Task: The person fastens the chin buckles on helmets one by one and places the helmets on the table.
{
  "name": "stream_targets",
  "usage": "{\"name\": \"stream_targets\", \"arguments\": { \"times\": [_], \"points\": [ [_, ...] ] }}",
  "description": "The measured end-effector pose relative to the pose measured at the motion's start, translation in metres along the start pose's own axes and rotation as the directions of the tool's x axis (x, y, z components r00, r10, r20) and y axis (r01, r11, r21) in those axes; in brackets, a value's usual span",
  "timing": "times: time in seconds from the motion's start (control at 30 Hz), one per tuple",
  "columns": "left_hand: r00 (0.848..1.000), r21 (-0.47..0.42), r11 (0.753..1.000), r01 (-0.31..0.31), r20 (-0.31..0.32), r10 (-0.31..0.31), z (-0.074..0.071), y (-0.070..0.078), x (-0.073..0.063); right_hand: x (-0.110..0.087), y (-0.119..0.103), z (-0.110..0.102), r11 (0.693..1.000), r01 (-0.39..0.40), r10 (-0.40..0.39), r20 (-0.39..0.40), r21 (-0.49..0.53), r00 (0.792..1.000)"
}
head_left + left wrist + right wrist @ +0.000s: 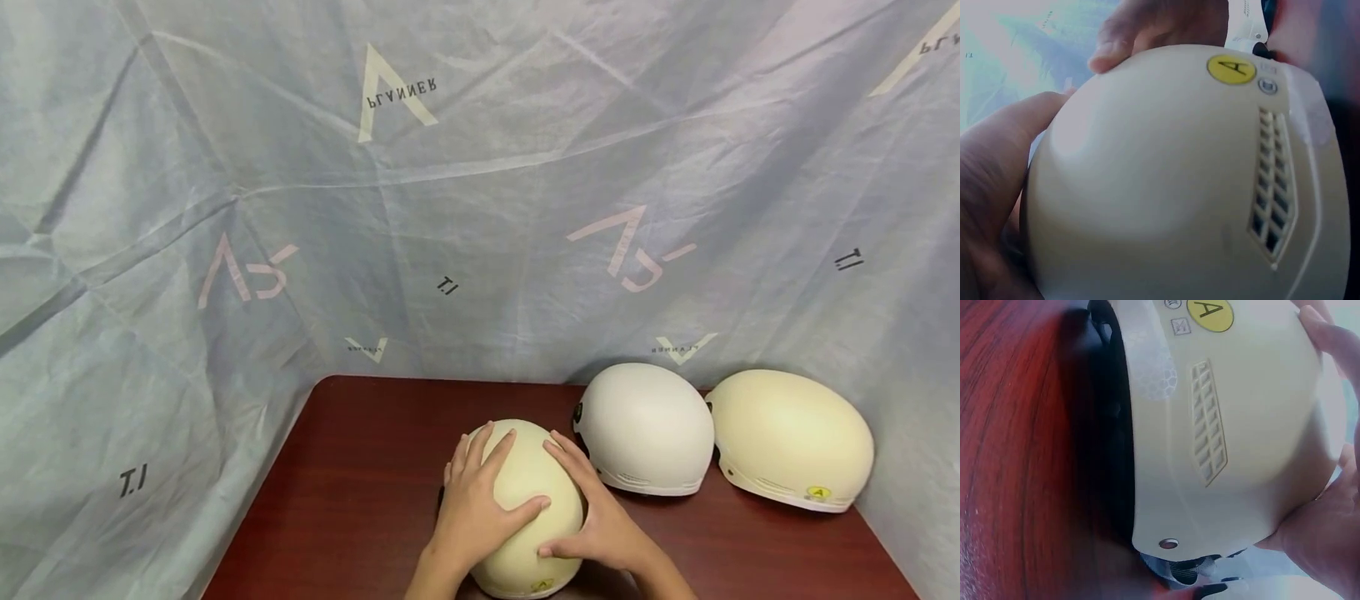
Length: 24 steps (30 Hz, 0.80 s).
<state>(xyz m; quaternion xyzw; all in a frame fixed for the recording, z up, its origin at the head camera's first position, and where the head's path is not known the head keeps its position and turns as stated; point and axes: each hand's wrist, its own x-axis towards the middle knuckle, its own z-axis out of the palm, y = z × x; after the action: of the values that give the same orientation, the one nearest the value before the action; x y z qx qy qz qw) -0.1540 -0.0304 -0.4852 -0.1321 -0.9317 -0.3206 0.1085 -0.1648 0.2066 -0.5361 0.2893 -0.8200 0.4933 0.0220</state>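
Observation:
A cream helmet with a yellow "A" sticker sits near the front of the dark red table, between both hands. My left hand holds its left side and top, fingers spread over the shell. On the opposite side, my right hand grips the shell, thumb toward the front and fingers toward the back. Both wrist views show a latticed vent panel on the shell. A strap shows under the rim in the right wrist view. Most of the helmet's inside is hidden.
A white helmet stands behind and to the right. Beside it, another cream helmet is near the right edge of the table. Grey printed sheeting hangs behind and at both sides.

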Motion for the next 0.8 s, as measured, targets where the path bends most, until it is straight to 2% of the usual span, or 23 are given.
{"name": "stream_targets", "arguments": {
  "times": [0.3, 0.43, 0.6, 0.8],
  "points": [
    [1.000, 0.049, 0.999, 0.001, 0.013, -0.002, 0.002, -0.004, 0.002, 0.006, 0.001, -0.002, 1.000, 0.007, -0.008, 0.019, 0.016, 1.000],
    [1.000, 0.066, 0.998, -0.012, 0.010, 0.012, 0.003, -0.006, 0.003, 0.007, -0.001, 0.000, 1.000, -0.007, 0.007, 0.023, -0.012, 1.000],
    [0.995, 0.061, 0.994, -0.092, -0.018, 0.093, 0.008, -0.014, 0.010, 0.006, -0.012, 0.005, 0.990, -0.018, 0.016, -0.014, -0.142, 1.000],
    [0.977, -0.043, 0.978, -0.204, -0.069, 0.200, 0.017, -0.024, 0.016, 0.004, -0.030, 0.012, 0.934, 0.007, -0.029, -0.056, -0.357, 0.998]
  ]
}}
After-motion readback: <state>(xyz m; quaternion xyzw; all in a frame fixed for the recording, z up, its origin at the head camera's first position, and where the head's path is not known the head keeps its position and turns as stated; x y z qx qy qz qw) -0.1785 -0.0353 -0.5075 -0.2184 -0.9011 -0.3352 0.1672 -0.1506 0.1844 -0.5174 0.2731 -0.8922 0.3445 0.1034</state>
